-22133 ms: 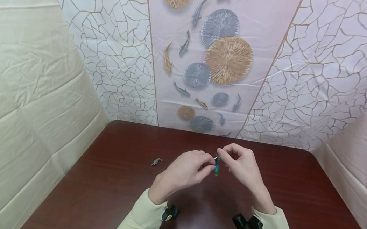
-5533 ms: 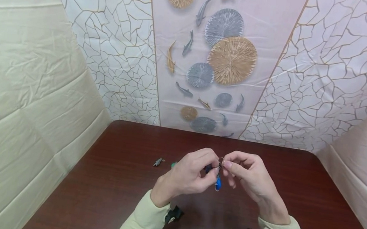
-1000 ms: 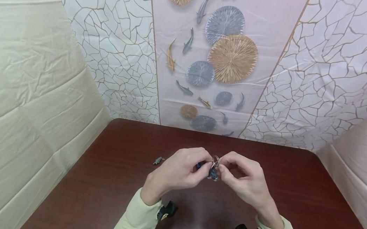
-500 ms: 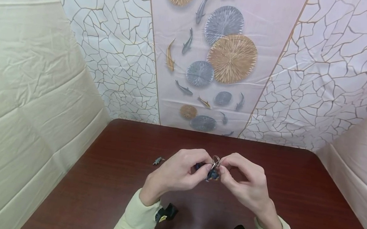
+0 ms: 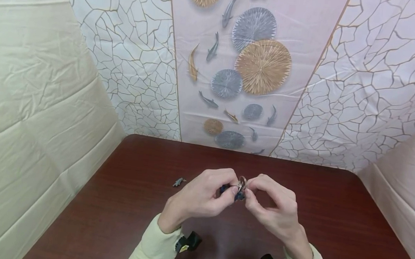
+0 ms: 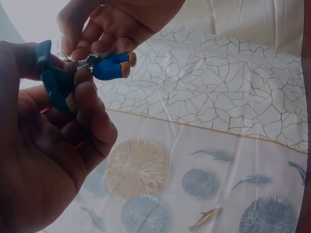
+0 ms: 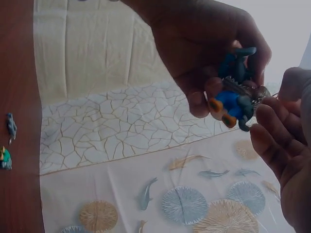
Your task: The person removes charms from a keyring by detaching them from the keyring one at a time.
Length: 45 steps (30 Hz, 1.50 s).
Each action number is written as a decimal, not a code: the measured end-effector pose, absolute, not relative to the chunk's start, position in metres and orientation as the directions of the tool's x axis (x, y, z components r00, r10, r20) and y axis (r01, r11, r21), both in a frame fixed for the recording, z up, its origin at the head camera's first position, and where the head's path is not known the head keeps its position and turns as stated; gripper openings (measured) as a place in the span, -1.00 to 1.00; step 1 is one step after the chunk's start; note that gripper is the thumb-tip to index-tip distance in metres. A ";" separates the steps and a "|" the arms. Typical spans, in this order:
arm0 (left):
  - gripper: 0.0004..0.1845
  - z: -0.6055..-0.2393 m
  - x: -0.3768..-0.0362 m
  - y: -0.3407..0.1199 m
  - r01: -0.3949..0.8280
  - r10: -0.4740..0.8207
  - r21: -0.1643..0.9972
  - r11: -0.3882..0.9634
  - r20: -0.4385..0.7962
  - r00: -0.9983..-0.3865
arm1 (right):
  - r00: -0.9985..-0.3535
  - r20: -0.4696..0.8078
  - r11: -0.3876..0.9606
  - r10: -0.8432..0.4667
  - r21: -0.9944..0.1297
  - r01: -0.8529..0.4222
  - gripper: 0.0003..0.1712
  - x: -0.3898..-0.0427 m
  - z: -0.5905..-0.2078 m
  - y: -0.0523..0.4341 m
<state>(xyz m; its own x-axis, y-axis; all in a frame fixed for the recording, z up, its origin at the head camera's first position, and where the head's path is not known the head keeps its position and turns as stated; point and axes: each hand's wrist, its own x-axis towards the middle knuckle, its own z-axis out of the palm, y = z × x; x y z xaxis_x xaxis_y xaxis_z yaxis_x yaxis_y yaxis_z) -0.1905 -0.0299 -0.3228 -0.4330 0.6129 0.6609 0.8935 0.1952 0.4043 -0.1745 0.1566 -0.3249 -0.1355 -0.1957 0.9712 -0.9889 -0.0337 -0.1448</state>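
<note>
In the head view, both hands meet above the table at a metal key ring (image 5: 243,182). My left hand (image 5: 201,194) pinches the ring between thumb and index finger. A dark teal figure charm (image 6: 54,85) pokes out between that hand's fingers in the left wrist view. Thumb and index finger of my right hand (image 5: 274,207) pinch the ring's other side; fingers hide the exact contact. From a small chain there hangs a second figure charm with blue trousers and orange feet (image 6: 111,68). The right wrist view shows this blue charm (image 7: 232,104) too, between both hands.
On the brown table (image 5: 116,219), left of the hands, lies a small grey figure charm (image 5: 179,182). A green and yellow charm (image 7: 5,158) lies near it in the right wrist view. Patterned cloth (image 5: 226,107) hangs behind the table's far edge.
Earlier the hands held a green charm; later one lay on the table and a blue charm hung from the fingers. Within the last second the right hand shifted slightly left, still pinching the ring.
</note>
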 end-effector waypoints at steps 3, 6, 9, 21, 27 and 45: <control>-0.85 -0.323 -0.191 -0.028 0.899 0.608 0.396 0.188 0.671 -0.423 | -0.125 0.970 -0.037 -0.207 -0.136 -0.990 -0.96 -0.174 -0.324 0.156; -0.85 -0.324 -0.191 -0.027 0.904 0.596 0.390 0.174 0.689 -0.412 | -0.129 0.967 -0.036 -0.218 -0.140 -0.990 -0.96 -0.174 -0.323 0.157; -0.86 -0.324 -0.191 -0.027 0.906 0.582 0.392 0.161 0.704 -0.407 | -0.134 0.964 -0.035 -0.228 -0.146 -0.989 -0.96 -0.174 -0.322 0.157; -0.84 -0.322 -0.190 -0.025 0.921 0.494 0.362 0.145 0.780 -0.384 | -0.162 0.960 -0.072 -0.227 -0.182 -0.981 -0.95 -0.178 -0.328 0.157; -0.85 -0.323 -0.191 -0.023 0.931 0.495 0.307 0.197 0.789 -0.365 | -0.236 0.938 -0.044 -0.252 -0.255 -0.966 -0.97 -0.177 -0.330 0.158; -0.87 -0.324 -0.192 -0.023 0.925 0.492 0.290 0.243 0.786 -0.376 | -0.336 0.885 -0.027 -0.322 -0.363 -0.931 -0.88 -0.176 -0.336 0.164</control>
